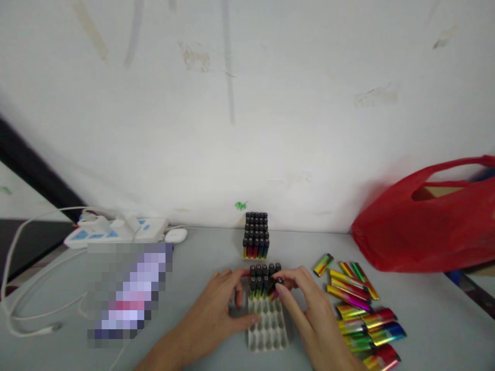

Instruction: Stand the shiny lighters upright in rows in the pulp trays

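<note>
A pale tray [267, 325] with rows of round hollows lies in front of me. Black-topped batteries [265, 270] stand upright in its far rows, each with a small light spot on top. My left hand [226, 301] is curled around the tray's left side, its thumb on the tray and its index finger by the far left battery. Between the thumb and fingertips of my right hand [305, 301] is one black-topped battery [280, 282], at the right end of the second row. Behind the tray stands a block of similar batteries [256, 234], their lower parts yellow, red and blue.
Shiny multicoloured slim pieces [350, 286] lie scattered at the right. A red bag [429, 221] stands behind them. At the left are a white power strip [116, 234], cables, a white case [176, 235] and a blurred-out object [135, 293]. A wall [294, 129] rises behind the table.
</note>
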A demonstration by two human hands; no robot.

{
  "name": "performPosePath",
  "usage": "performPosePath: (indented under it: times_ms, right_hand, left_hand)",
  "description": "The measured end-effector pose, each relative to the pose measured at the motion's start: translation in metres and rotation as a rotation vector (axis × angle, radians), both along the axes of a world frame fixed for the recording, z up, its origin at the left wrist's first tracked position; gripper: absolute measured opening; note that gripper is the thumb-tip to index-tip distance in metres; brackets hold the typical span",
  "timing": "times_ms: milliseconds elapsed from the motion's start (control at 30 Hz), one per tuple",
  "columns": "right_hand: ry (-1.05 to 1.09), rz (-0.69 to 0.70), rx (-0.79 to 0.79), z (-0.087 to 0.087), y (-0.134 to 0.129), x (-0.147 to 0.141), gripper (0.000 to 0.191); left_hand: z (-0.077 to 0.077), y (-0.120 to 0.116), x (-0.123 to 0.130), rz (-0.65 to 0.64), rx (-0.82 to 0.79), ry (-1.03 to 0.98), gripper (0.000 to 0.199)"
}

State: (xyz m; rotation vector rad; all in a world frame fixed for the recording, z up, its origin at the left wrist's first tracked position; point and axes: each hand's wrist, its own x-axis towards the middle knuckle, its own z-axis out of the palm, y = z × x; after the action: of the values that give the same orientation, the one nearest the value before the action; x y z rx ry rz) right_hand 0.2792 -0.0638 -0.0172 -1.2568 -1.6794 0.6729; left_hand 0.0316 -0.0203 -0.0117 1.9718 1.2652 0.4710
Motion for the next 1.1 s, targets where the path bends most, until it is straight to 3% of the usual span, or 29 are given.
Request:
performPosePath:
  times_ms: [333, 667, 1100]
  right_hand:
    - [0.007, 0.003, -0.016, 0.004, 0.000, 0.000, 0.019]
    - [-0.013, -0.004, 0.001, 0.007, 0.002, 0.002, 0.016]
    - [-0.023, -0.012, 0.096, 0.016, 0.002, 0.002, 0.017]
  left_hand:
    - [0.002, 0.001, 0.000, -0.001, -0.008, 0.005, 0.049]
    - [0.003, 0.000, 0.001, -0.004, -0.001, -0.002, 0.039]
    - [-0.001, -0.001, 0.000, -0.014, 0.028, -0.018, 0.054]
